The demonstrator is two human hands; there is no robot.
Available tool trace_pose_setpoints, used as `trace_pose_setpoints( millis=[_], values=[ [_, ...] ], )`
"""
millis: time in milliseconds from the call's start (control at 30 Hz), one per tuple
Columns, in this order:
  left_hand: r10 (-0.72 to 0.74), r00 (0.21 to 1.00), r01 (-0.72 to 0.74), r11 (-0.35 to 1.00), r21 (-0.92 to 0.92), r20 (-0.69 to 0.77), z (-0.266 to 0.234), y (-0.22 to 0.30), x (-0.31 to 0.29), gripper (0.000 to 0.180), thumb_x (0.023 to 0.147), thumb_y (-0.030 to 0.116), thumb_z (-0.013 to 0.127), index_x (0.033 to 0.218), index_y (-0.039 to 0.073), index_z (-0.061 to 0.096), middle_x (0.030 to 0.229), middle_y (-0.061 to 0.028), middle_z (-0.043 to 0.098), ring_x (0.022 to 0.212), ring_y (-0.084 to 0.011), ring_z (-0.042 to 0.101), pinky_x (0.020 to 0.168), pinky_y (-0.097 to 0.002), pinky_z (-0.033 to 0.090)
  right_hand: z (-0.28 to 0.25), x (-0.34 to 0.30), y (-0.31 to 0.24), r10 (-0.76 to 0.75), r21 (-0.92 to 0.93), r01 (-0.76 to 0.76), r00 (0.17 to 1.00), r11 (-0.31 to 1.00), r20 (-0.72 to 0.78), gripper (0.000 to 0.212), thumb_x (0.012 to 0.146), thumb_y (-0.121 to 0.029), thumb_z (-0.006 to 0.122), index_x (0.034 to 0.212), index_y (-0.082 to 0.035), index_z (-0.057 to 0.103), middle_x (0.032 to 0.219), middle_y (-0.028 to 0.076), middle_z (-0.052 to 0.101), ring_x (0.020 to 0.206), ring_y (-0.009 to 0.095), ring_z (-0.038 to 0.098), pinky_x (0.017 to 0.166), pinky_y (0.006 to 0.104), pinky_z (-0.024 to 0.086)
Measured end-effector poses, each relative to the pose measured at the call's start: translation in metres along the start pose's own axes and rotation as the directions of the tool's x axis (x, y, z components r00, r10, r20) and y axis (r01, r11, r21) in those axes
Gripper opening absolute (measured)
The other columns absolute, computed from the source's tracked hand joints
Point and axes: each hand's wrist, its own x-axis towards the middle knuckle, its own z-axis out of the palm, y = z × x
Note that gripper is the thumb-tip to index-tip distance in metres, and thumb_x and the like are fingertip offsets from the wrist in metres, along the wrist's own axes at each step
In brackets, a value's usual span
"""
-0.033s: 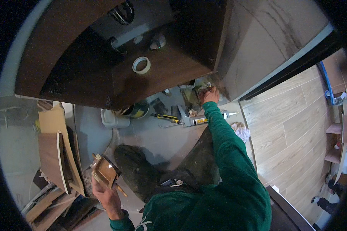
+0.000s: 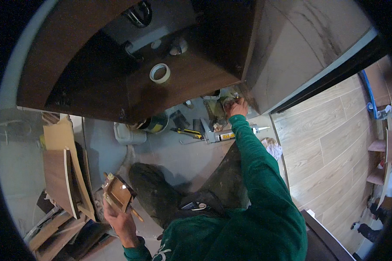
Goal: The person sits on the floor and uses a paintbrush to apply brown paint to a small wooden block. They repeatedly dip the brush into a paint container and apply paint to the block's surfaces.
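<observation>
My left hand [image 2: 119, 219] grips a small square container [image 2: 119, 193] with a glossy brown inside and smeared pale edges. A thin wooden stick [image 2: 137, 214] shows at its lower right side. My right arm reaches out to the foot of the brown cabinet [image 2: 183, 87]. There my right hand [image 2: 237, 107] has its fingers bent together at a small smeared object, too dim to name. Just below it a caulking gun with a sealant tube [image 2: 224, 136] lies on the floor, beside a yellow and black utility knife [image 2: 187, 132] and a putty knife [image 2: 197, 126].
A roll of masking tape [image 2: 160, 74] lies inside the cabinet. Below its front edge stand a dark bucket [image 2: 157, 124] and a white plastic container [image 2: 130, 135]. Boards and offcuts [image 2: 59, 182] lean at the left. A crumpled rag [image 2: 271, 148] lies by the wood-look floor [image 2: 326, 152].
</observation>
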Motion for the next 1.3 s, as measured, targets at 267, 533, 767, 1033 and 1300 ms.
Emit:
trace_pose_setpoints(
  millis=[267,533,767,1033,1300],
  values=[
    [0.03,0.998,-0.026,0.996,-0.09,0.049,0.011,0.003,0.007,0.072,0.072,0.007,0.074,0.135,-0.005,0.043,0.124,-0.0112,0.056,0.107,-0.021,0.06,0.091,-0.0325,0.05,-0.047,0.007,-0.003,-0.087,-0.037,0.093,0.984,0.995,0.154,0.044,0.07,-0.041,0.07,0.102,-0.011,0.072,0.136,0.019,0.046,0.121,0.038,0.044,0.098,0.0466,0.039],
    [0.047,0.991,-0.023,0.982,-0.188,0.122,0.005,0.002,-0.001,0.068,0.073,0.006,0.072,0.134,-0.004,0.044,0.125,-0.0107,0.057,0.108,-0.022,0.061,0.091,-0.0333,0.051,-0.015,0.055,0.021,0.244,0.325,-0.34,0.922,0.882,0.302,0.049,0.073,-0.043,0.07,0.108,-0.008,0.069,0.115,0.022,0.065,0.11,0.034,0.062,0.096,0.0414,0.049],
    [0.031,0.99,0.002,0.973,-0.23,0.139,0.002,0.008,0.001,0.069,0.071,0.006,0.073,0.133,-0.003,0.046,0.123,-0.0101,0.06,0.109,-0.0221,0.061,0.094,-0.0344,0.051,0.01,0.049,0.019,0.033,0.392,-0.162,0.948,0.906,0.316,0.062,0.056,-0.053,0.084,0.094,-0.008,0.063,0.102,0.013,0.067,0.101,0.031,0.064,0.091,0.0392,0.05],
    [0.069,0.988,-0.049,0.988,-0.145,0.135,0.012,0.007,0.01,0.071,0.07,0.004,0.075,0.134,-0.004,0.046,0.125,-0.0117,0.059,0.111,-0.0235,0.062,0.096,-0.0373,0.052,0.035,0.049,0.026,0.05,0.432,-0.19,0.948,0.881,0.315,0.08,0.046,-0.049,0.089,0.107,-0.01,0.057,0.104,0.013,0.065,0.103,0.03,0.062,0.09,0.0382,0.05],
    [0.153,0.982,-0.127,0.97,-0.208,0.114,-0.008,0.002,0.024,0.079,0.067,0.005,0.078,0.137,-0.006,0.042,0.13,-0.0127,0.056,0.117,-0.0243,0.058,0.101,-0.0404,0.048,0.055,0.061,0.068,0.055,0.611,-0.252,0.945,0.751,0.322,0.083,0.058,-0.04,0.087,0.125,-0.005,0.052,0.113,0.015,0.061,0.103,0.029,0.058,0.093,0.0369,0.047]
  ],
)
